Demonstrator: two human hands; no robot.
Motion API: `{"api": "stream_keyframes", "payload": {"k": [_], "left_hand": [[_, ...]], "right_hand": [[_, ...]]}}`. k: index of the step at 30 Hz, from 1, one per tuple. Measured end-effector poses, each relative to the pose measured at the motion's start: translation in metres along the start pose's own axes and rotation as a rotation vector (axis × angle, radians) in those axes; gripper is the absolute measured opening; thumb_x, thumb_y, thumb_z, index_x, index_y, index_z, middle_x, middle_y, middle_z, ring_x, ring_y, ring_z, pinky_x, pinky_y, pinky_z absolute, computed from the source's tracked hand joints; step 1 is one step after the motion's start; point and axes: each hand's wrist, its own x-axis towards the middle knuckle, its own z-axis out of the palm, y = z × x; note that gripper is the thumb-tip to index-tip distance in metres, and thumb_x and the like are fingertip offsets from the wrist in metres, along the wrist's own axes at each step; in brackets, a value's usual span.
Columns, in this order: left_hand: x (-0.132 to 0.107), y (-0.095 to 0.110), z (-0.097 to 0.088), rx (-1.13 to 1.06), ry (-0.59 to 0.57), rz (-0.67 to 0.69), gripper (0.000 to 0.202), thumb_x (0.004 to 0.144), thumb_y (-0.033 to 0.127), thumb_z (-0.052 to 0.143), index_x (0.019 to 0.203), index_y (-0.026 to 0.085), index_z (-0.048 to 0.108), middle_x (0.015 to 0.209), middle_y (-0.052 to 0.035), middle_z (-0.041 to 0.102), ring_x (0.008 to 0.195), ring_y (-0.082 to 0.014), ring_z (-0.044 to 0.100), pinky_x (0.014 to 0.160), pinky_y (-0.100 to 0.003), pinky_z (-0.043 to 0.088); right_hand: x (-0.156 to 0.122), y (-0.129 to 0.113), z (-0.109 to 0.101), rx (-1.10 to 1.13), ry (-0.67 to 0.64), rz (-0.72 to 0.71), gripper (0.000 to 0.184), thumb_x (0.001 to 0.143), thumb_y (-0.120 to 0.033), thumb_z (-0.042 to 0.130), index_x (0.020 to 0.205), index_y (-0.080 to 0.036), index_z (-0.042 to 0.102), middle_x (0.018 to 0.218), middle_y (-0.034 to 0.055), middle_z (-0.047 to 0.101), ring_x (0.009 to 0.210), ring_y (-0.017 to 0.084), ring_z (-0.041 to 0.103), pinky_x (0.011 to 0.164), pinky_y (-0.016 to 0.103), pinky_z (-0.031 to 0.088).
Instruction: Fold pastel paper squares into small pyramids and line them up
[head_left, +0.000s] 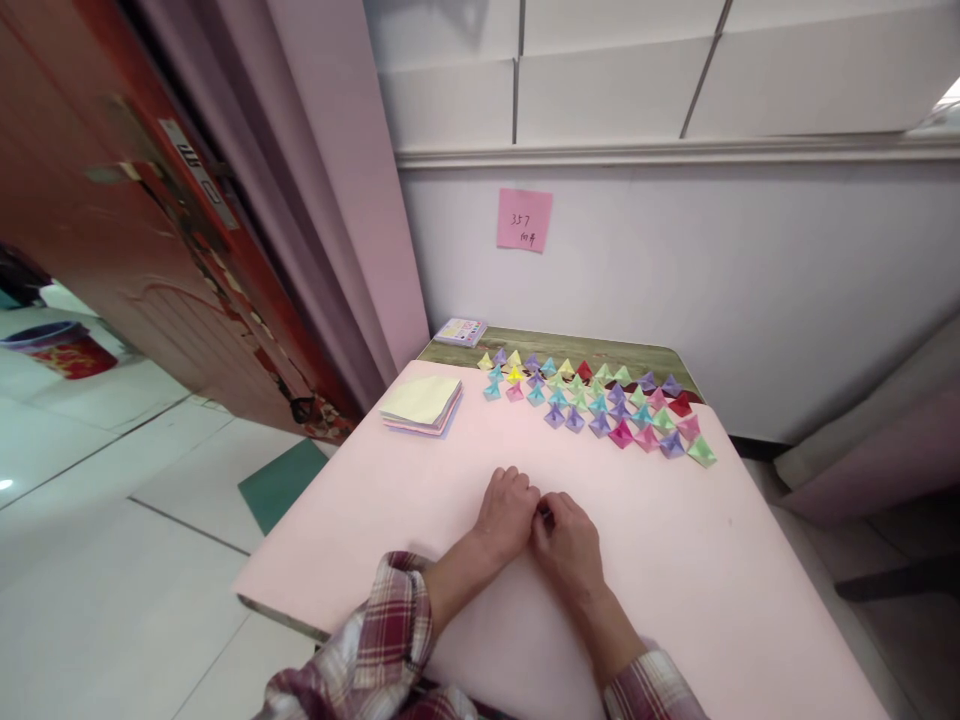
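Over the middle of the pink-covered table (675, 560), my left hand (507, 508) and my right hand (568, 540) meet with their fingertips pressed together. Both are closed, fingers curled inward. Whatever lies between them is hidden, apart from a small dark spot at the right fingertips. Beyond my left hand is a stack of square coloured paper (421, 400), pale yellow on top. Several small folded paper pieces with pointed tops stand in rows at the far right, among them a magenta piece (621, 433), a green piece (702, 451) and a yellow piece (514, 375).
A printed paper pack (461, 331) lies at the table's far left corner, on the bare wood-patterned strip (622, 350). A pink note (524, 220) is stuck to the wall behind. To the left are a purple curtain (330, 160), a red door (112, 200) and a green mat (281, 483).
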Motion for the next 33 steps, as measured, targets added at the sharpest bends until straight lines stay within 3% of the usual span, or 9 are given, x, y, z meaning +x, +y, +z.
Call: {"api": "stream_keyframes", "payload": {"k": [5, 25, 29, 33], "left_hand": [[0.000, -0.004, 0.001, 0.009, 0.030, 0.039, 0.016, 0.086, 0.014, 0.053, 0.077, 0.017, 0.066, 0.083, -0.0074, 0.061, 0.089, -0.0216, 0.051, 0.078, -0.036, 0.036], [0.000, -0.019, -0.006, -0.136, -0.065, 0.071, 0.018, 0.084, 0.016, 0.053, 0.076, 0.020, 0.069, 0.079, -0.0054, 0.069, 0.086, -0.0206, 0.053, 0.079, -0.035, 0.034], [0.014, -0.020, -0.021, -0.149, -0.090, -0.048, 0.018, 0.080, 0.018, 0.054, 0.075, 0.022, 0.071, 0.078, -0.0064, 0.070, 0.091, -0.0228, 0.057, 0.083, -0.036, 0.037], [0.049, -0.034, -0.037, -0.237, -0.102, -0.354, 0.018, 0.079, 0.023, 0.055, 0.081, 0.025, 0.072, 0.090, -0.0047, 0.071, 0.094, -0.0218, 0.060, 0.080, -0.031, 0.042]], "right_hand": [[0.000, 0.001, 0.001, -0.001, 0.006, -0.007, 0.010, 0.082, -0.020, 0.048, 0.077, -0.019, 0.057, 0.077, 0.0031, 0.060, 0.071, 0.016, 0.055, 0.064, 0.025, 0.038], [0.000, -0.001, -0.001, 0.034, 0.020, 0.001, 0.013, 0.083, -0.024, 0.049, 0.082, -0.021, 0.061, 0.080, 0.0025, 0.063, 0.072, 0.015, 0.058, 0.065, 0.024, 0.041], [0.004, 0.002, -0.012, 0.114, 0.176, 0.041, 0.025, 0.085, -0.034, 0.050, 0.101, -0.020, 0.063, 0.093, 0.0047, 0.066, 0.067, 0.013, 0.060, 0.061, 0.023, 0.043], [0.007, 0.018, -0.028, 0.167, 0.268, 0.203, 0.028, 0.085, -0.042, 0.050, 0.093, -0.020, 0.065, 0.090, 0.0048, 0.066, 0.063, 0.014, 0.059, 0.059, 0.024, 0.043]]}}
